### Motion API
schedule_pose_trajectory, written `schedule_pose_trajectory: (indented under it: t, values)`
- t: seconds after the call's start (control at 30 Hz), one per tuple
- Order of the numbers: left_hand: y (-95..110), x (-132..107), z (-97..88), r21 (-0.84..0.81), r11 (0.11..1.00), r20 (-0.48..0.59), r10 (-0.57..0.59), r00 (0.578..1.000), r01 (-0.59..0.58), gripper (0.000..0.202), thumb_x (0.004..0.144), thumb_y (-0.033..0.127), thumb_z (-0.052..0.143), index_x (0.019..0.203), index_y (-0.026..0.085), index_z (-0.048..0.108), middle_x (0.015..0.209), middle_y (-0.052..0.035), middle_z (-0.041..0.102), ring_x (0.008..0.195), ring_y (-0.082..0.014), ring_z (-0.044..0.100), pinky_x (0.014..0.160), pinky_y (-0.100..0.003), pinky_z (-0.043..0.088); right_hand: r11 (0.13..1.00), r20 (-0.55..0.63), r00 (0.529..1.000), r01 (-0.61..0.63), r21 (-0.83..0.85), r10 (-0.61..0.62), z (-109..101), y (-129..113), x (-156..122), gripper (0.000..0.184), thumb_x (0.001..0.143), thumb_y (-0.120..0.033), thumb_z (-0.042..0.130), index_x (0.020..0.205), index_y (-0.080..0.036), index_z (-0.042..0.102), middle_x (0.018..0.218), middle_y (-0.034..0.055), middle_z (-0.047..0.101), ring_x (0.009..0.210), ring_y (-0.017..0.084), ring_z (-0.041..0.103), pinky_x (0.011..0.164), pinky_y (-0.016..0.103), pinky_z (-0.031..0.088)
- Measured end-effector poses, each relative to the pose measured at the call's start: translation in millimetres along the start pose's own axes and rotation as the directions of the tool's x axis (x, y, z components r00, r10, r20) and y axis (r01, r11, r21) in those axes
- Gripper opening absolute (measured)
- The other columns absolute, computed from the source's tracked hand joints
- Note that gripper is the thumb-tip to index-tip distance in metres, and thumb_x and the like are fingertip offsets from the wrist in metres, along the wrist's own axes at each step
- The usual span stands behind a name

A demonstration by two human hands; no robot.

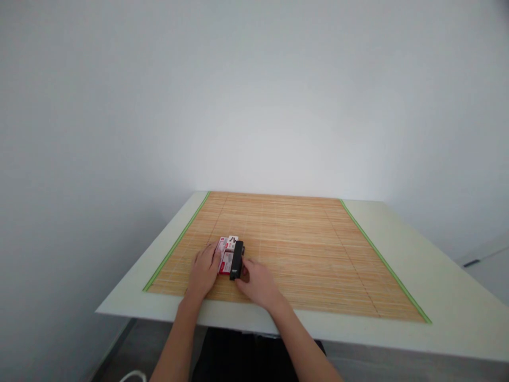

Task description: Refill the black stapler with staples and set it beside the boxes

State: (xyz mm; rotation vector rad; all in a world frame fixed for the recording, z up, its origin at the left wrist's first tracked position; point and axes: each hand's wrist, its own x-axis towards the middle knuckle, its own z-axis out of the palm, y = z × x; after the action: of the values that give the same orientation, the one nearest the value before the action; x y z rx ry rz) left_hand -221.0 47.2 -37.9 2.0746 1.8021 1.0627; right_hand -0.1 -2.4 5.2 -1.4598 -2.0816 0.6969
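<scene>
A small black stapler [237,258] lies on a bamboo mat [310,249], with red and white boxes [226,254] right beside it on its left. My left hand [204,270] rests against the left side of the boxes, fingers curled around them. My right hand [256,284] lies at the near end of the stapler, its fingers touching that end. Part of the boxes is hidden under the stapler and my fingers.
The mat has green edging and covers most of a white table [449,281]. A plain white wall stands behind and to the left. The table's near edge runs just under my forearms.
</scene>
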Motion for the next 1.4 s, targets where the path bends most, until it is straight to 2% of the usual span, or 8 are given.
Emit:
schedule_pose_trajectory:
  t: [0.17,0.63,0.87,1.03,1.13,1.23,1.3,1.4]
  values:
    - [-12.3,-1.5,1.5,0.086,0.996,-0.005,0.001,1.0,0.0,0.048,0.107,0.042,0.033,0.145,0.023,0.055,0.147,-0.0094,0.06,0.138,-0.0258,0.053,0.12,-0.048,0.035,0.998,0.014,1.0,0.004,-0.063,-0.003,5.0,-7.2,7.8,0.034,0.088,-0.039,0.067,0.119,-0.027,0.062,0.101,0.0012,0.071,0.086,0.02,0.065,0.073,0.027,0.04]
    - [-2.3,-7.5,2.8,0.261,0.965,0.006,-0.008,1.0,0.006,0.051,0.107,0.043,0.033,0.152,0.023,0.046,0.152,-0.0098,0.055,0.143,-0.0263,0.047,0.122,-0.049,0.029,0.996,0.005,1.0,-0.004,-0.084,0.004,4.5,-4.4,7.7,0.044,0.088,-0.047,0.07,0.128,-0.029,0.061,0.096,0.0002,0.072,0.08,0.019,0.063,0.066,0.026,0.034]
    - [1.1,-9.4,5.2,0.209,0.978,-0.016,-0.019,1.0,0.022,0.05,0.107,0.043,0.033,0.149,0.022,0.05,0.155,-0.01,0.053,0.146,-0.0275,0.044,0.123,-0.052,0.028,0.998,0.011,0.999,-0.035,-0.043,0.035,7.2,-6.2,7.6,0.053,0.086,-0.045,0.073,0.135,-0.03,0.06,0.093,0.0004,0.072,0.081,0.02,0.064,0.068,0.027,0.039]
    - [5.1,-8.9,-8.2,0.041,0.997,-0.066,-0.068,0.995,0.071,0.049,0.106,0.045,0.034,0.143,0.023,0.056,0.147,-0.0099,0.059,0.138,-0.0286,0.052,0.119,-0.051,0.037,0.994,-0.008,1.0,-0.006,0.111,0.007,-8.3,9.8,-9.0,0.072,0.088,-0.032,0.069,0.155,-0.029,0.042,0.098,0.001,0.072,0.085,0.02,0.065,0.077,0.03,0.048]
    - [21.1,-11.0,-22.3,0.005,0.99,-0.229,-0.134,0.964,0.139,0.048,0.106,0.043,0.031,0.138,0.021,0.059,0.138,-0.0109,0.064,0.131,-0.0299,0.055,0.118,-0.053,0.038,0.996,-0.146,0.989,-0.003,0.088,0.016,-35.7,43.0,-24.4,0.061,0.094,-0.029,0.057,0.154,-0.027,0.045,0.107,0.0043,0.072,0.096,0.021,0.065,0.09,0.034,0.05]
    - [58.6,-15.5,-26.6,0.025,0.992,-0.335,-0.107,0.936,0.123,0.043,0.106,0.038,0.031,0.13,0.021,0.063,0.134,-0.0104,0.065,0.13,-0.0305,0.055,0.119,-0.055,0.036,0.993,-0.295,0.955,-0.058,-0.103,0.025,-62.8,82.9,-36.6,0.054,0.098,-0.032,0.048,0.152,-0.026,0.05,0.133,0.0096,0.066,0.127,0.026,0.056,0.112,0.044,0.04]
    - [92.6,-19.0,-18.6,-0.001,1.0,-0.286,-0.018,0.958,0.018,0.039,0.106,0.034,0.033,0.127,0.023,0.064,0.133,-0.0082,0.066,0.128,-0.0294,0.056,0.117,-0.053,0.038,0.964,-0.319,0.946,-0.136,-0.23,0.057,-71.6,103.9,-42.5,0.056,0.101,-0.036,0.044,0.155,-0.026,0.046,0.151,0.0088,0.055,0.145,0.027,0.041,0.12,0.047,0.031]
    - [139.8,-24.2,7.4,-0.064,0.979,-0.085,0.189,0.978,-0.195,0.034,0.105,0.032,0.038,0.121,0.025,0.067,0.125,-0.0075,0.069,0.123,-0.0272,0.059,0.112,-0.047,0.045,0.906,-0.272,0.956,-0.207,-0.369,0.107,-69.0,119.3,-49.6,0.057,0.105,-0.042,0.036,0.16,-0.028,0.038,0.166,0.0032,0.037,0.156,0.026,0.023,0.125,0.049,0.019]
